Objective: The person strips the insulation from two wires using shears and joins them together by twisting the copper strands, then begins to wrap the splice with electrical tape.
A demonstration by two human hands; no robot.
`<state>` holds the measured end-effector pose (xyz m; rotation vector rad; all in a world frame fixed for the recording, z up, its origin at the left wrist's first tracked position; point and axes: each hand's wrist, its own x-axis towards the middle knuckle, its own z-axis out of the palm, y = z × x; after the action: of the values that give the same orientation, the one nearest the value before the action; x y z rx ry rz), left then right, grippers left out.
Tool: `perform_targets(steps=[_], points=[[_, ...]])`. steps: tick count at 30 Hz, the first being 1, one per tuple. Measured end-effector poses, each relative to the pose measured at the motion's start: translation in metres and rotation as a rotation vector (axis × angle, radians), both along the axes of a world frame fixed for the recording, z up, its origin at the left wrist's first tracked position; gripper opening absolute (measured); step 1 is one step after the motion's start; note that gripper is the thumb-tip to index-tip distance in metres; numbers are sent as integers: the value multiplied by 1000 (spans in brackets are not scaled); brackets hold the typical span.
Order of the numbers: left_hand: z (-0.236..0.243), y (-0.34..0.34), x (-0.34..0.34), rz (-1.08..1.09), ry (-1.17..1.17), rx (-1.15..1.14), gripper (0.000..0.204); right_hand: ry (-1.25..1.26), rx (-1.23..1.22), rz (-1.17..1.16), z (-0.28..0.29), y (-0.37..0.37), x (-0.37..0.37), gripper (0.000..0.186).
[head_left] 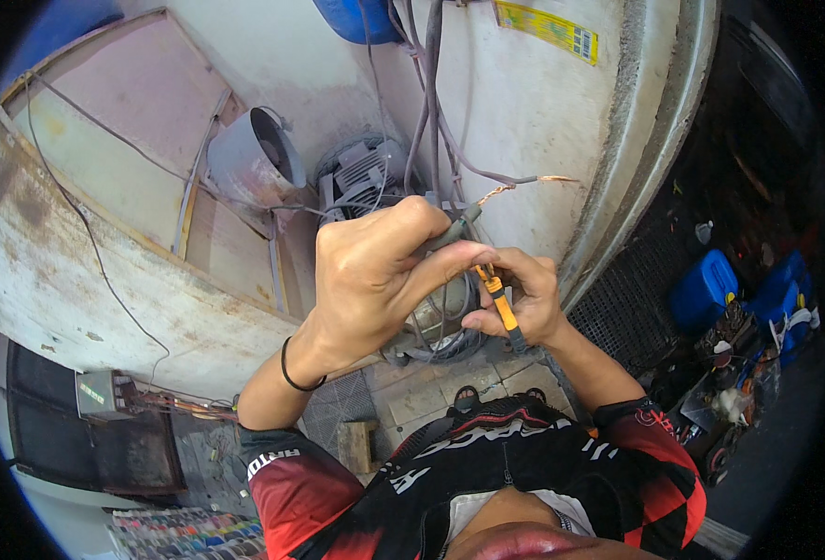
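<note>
My left hand [375, 266] is closed around a thick grey cable [469, 216], its thumb laid along the near side. From the cable's end sticks a twisted bare copper strand [496, 194]. Close below, my right hand [536, 297] grips a slim orange-and-black hand tool [500, 303]; its working end is hidden by the fingers, so I cannot tell its exact kind. The fingertips of both hands nearly meet. Just beyond them, a second grey cable [501, 177] ends in a bare copper tip [558, 178] pointing right.
Behind my hands stand a grey electric motor [364, 177] and a grey cylindrical housing [256, 151]. Several cables [433, 75] hang from above. A pale wall panel [543, 112] rises at the right; blue jugs [704, 287] and clutter lie beyond. A wooden block [356, 446] sits on the floor.
</note>
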<state>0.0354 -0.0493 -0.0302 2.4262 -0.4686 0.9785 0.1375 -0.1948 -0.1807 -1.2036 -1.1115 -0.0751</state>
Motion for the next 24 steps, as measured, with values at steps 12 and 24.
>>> perform_targets(steps=[12, 24], points=[[4, -6, 7, -17, 58, -36, 25, 32, -20, 50, 4, -3, 1, 62], [5, -8, 1, -92, 170, -217, 9, -18, -110, 177, 22, -27, 10, 58]])
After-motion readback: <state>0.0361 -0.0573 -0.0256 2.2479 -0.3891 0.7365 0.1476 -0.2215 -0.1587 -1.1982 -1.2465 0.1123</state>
